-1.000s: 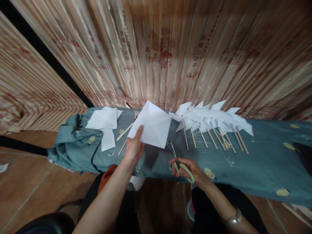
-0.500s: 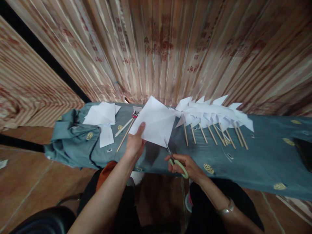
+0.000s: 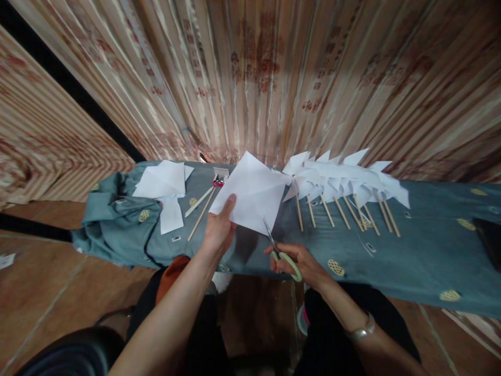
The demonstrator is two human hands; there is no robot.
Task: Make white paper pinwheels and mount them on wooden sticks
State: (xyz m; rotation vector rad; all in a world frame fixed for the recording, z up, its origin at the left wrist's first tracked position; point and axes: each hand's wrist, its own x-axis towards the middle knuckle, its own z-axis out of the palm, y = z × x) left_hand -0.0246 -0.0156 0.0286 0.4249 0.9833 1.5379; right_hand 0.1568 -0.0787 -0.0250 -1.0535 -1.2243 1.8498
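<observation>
My left hand (image 3: 221, 222) grips a white paper square (image 3: 252, 190) by its left corner, thumb on top. The sheet is held up over the table with one corner toward me. Green-handled scissors (image 3: 287, 263) are in my right hand (image 3: 303, 263), fingers in the loops. Their blades lie at the sheet's near corner and point up toward its middle. Just right of the sheet, several white paper pinwheels (image 3: 340, 180) on wooden sticks lie overlapping in a row.
A grey-green cloth (image 3: 422, 250) with yellow patches covers the long table. At left lie more white paper sheets (image 3: 162, 180) and a paper strip (image 3: 171, 215). A small red box (image 3: 219, 179) with metal bits sits near a wooden stick (image 3: 201, 214) and a white stick (image 3: 199, 202). A patterned curtain (image 3: 250, 78) hangs behind.
The scissor tips have moved slightly farther up into the paper from its near corner. My left hand keeps its hold on the sheet, and the view has shifted a little.
</observation>
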